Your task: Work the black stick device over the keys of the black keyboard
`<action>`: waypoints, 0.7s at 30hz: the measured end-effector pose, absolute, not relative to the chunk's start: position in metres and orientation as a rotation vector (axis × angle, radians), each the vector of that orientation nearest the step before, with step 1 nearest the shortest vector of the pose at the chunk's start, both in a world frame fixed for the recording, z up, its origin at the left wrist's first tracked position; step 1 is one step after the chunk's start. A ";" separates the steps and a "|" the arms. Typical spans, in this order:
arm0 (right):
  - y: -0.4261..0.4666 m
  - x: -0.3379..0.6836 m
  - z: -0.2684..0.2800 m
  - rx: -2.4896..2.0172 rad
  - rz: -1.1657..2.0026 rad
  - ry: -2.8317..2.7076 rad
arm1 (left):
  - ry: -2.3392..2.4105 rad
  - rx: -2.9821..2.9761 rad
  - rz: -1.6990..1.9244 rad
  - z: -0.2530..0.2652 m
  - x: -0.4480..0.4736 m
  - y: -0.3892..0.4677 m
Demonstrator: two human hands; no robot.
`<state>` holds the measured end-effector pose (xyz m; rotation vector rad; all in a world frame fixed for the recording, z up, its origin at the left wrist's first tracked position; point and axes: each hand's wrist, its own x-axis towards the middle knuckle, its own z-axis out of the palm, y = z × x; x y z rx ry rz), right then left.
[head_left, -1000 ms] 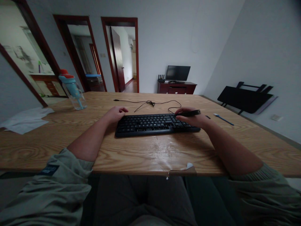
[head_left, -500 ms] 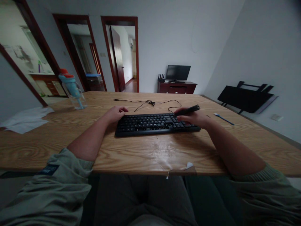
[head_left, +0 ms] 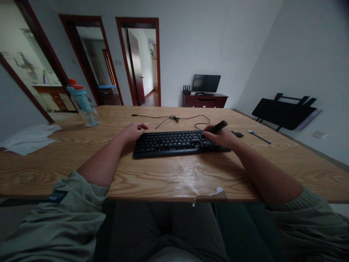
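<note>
A black keyboard lies on the wooden table in front of me, with small gaps along its lower row where keys seem absent. My left hand rests at its upper left corner, fingers curled and touching the edge. Over the keyboard's right part, my right hand is closed round a black stick-like tool, whose thick end points up and right. The tool's working end is hidden by the fingers and dark keys. A small dark flat piece lies just beyond my right wrist.
The keyboard's black cable lies bundled behind it. A blue thin brush is on the right. At the left stand a blue bottle with a red lid and crumpled white tissue. Peeling tape marks the table's front edge.
My right hand has shifted a little to the left along the keyboard, and the tool tilts more steeply. The dark piece beyond the wrist has come into view. My left hand stays put.
</note>
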<state>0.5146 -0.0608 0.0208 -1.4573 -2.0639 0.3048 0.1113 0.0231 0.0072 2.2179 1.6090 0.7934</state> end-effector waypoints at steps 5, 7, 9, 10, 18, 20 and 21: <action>-0.061 0.509 0.017 -1.450 0.215 -2.065 | 1.592 2.241 0.795 0.007 0.111 0.023; -0.060 0.510 0.017 -1.419 0.201 -2.056 | 1.599 2.255 0.781 0.008 0.111 0.022; -0.059 0.511 0.016 -1.377 0.190 -2.044 | 1.611 2.262 0.761 0.009 0.112 0.022; -0.059 0.512 0.017 -1.361 0.185 -2.039 | 1.616 2.264 0.754 0.009 0.112 0.022; -0.059 0.512 0.017 -1.332 0.156 -2.020 | 1.619 2.268 0.751 0.008 0.111 0.023; -0.059 0.512 0.016 -1.338 0.152 -2.004 | 1.619 2.279 0.750 0.008 0.111 0.023; -0.059 0.513 0.016 -1.344 0.154 -1.999 | 1.620 2.282 0.749 0.008 0.111 0.022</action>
